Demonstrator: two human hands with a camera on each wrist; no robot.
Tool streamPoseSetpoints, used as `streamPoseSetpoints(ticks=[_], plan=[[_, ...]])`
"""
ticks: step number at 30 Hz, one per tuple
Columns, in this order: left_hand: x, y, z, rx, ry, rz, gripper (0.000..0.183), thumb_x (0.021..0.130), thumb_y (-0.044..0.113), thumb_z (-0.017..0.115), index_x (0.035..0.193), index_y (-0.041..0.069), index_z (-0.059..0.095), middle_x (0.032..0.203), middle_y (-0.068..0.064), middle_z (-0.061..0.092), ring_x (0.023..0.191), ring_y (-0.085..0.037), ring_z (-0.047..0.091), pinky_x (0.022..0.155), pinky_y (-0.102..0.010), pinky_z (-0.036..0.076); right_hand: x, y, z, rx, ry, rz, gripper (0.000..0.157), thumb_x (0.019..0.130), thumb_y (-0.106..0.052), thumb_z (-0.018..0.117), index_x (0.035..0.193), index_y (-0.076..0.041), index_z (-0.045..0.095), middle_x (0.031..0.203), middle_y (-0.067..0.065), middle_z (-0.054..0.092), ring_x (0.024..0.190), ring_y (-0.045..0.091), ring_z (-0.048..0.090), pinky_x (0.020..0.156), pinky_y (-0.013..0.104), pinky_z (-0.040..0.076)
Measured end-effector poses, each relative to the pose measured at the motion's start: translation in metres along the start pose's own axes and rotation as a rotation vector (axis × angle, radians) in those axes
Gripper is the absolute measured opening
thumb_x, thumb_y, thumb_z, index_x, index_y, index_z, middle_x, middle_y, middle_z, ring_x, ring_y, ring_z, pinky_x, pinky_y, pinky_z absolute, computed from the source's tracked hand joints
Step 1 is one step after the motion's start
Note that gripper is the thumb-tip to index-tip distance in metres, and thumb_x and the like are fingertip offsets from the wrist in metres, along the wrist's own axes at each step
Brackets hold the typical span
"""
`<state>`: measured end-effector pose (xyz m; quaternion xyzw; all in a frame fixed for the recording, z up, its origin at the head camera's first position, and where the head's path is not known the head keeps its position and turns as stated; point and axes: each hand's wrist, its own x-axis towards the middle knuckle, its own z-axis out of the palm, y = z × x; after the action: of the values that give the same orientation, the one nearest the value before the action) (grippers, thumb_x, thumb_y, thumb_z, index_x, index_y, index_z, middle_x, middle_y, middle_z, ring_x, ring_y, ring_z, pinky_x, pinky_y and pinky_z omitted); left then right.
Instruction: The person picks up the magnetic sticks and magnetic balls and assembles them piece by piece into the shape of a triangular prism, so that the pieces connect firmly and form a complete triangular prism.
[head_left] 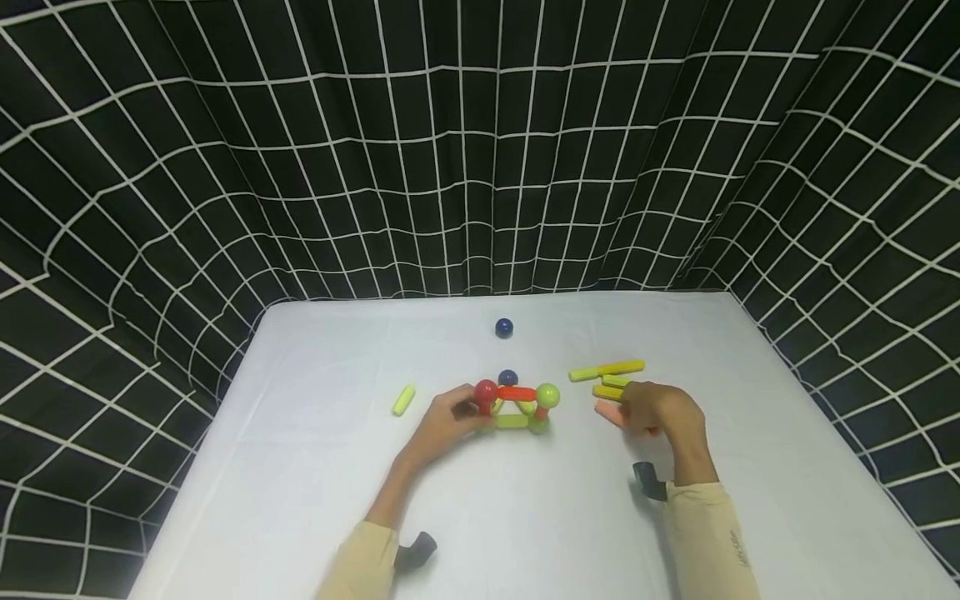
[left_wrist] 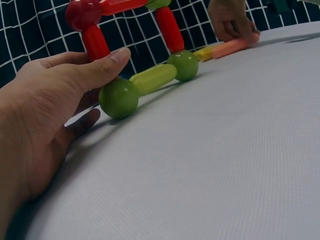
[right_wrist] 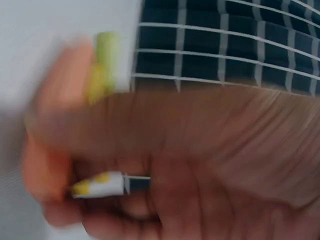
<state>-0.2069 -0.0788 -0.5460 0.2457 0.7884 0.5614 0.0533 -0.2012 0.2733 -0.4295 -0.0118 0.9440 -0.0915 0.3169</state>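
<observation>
A frame of rods and balls (head_left: 513, 422) stands on the white table, with a red ball (left_wrist: 83, 14) and green balls (left_wrist: 183, 65) at its corners. My left hand (head_left: 444, 423) grips its left upright, a red rod (left_wrist: 95, 43), with the thumb across the rod just above the lower green ball (left_wrist: 119, 98). A yellow-green rod (left_wrist: 154, 80) joins the two lower balls. To the right, my right hand (head_left: 658, 408) pinches an orange rod (right_wrist: 47, 167) low over the table. The right wrist view is blurred.
Yellow and yellow-green rods (head_left: 609, 370) lie beyond my right hand. One yellow-green rod (head_left: 403, 400) lies left of the frame. A dark blue ball (head_left: 504, 327) sits toward the back, another blue ball (head_left: 507, 377) just behind the frame. A black curtain with white grid lines (head_left: 480, 150) encloses the table.
</observation>
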Motion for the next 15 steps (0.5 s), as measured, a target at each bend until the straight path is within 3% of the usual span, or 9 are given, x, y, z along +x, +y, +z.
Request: streamPoseSetpoints(ticks=[5,8,11,13,15], plan=[[0.000,0.000,0.001,-0.008,-0.002,0.005,0.032,0.091,0.027,0.082,0.121,0.026,0.072,0.113,0.007,0.075,0.107,-0.013,0.069,0.097,-0.026,0.056,-0.026,-0.019,-0.009,0.038,-0.001,-0.286,0.015,0.084,-0.004,0.069,0.093,-0.015,0.067,0.085,-0.001,0.061,0.082,0.016,0.055,0.071,0.032,0.045],[0.001,-0.001,0.000,-0.012,-0.002,0.009,0.033,0.090,0.028,0.082,0.121,0.026,0.072,0.113,0.007,0.075,0.107,-0.013,0.070,0.097,-0.026,0.056,-0.038,-0.037,-0.011,0.044,0.001,-0.413,0.017,0.084,-0.004,0.070,0.093,-0.018,0.068,0.087,-0.003,0.066,0.082,0.013,0.057,0.073,0.031,0.049],[0.001,-0.002,0.000,-0.008,-0.002,0.012,0.032,0.091,0.030,0.082,0.121,0.027,0.072,0.113,0.007,0.075,0.108,-0.012,0.070,0.098,-0.027,0.056,-0.046,-0.057,-0.009,0.038,-0.020,-0.473,0.020,0.089,-0.004,0.071,0.102,-0.019,0.070,0.084,-0.004,0.066,0.075,0.011,0.059,0.070,0.028,0.050],[0.001,-0.002,0.000,-0.002,0.001,0.012,0.031,0.091,0.030,0.081,0.120,0.028,0.072,0.113,0.008,0.075,0.108,-0.012,0.070,0.098,-0.027,0.056,-0.049,-0.072,-0.005,0.037,-0.035,-0.478,0.024,0.093,-0.007,0.071,0.112,-0.021,0.069,0.077,-0.003,0.064,0.066,0.011,0.058,0.067,0.026,0.048],[0.001,-0.002,0.000,0.003,0.006,0.015,0.030,0.091,0.030,0.081,0.119,0.028,0.072,0.113,0.008,0.075,0.107,-0.011,0.069,0.098,-0.027,0.056,-0.050,-0.087,0.002,0.052,-0.048,-0.464,0.018,0.098,-0.010,0.068,0.113,-0.021,0.065,0.070,-0.003,0.059,0.060,0.012,0.054,0.063,0.026,0.043]])
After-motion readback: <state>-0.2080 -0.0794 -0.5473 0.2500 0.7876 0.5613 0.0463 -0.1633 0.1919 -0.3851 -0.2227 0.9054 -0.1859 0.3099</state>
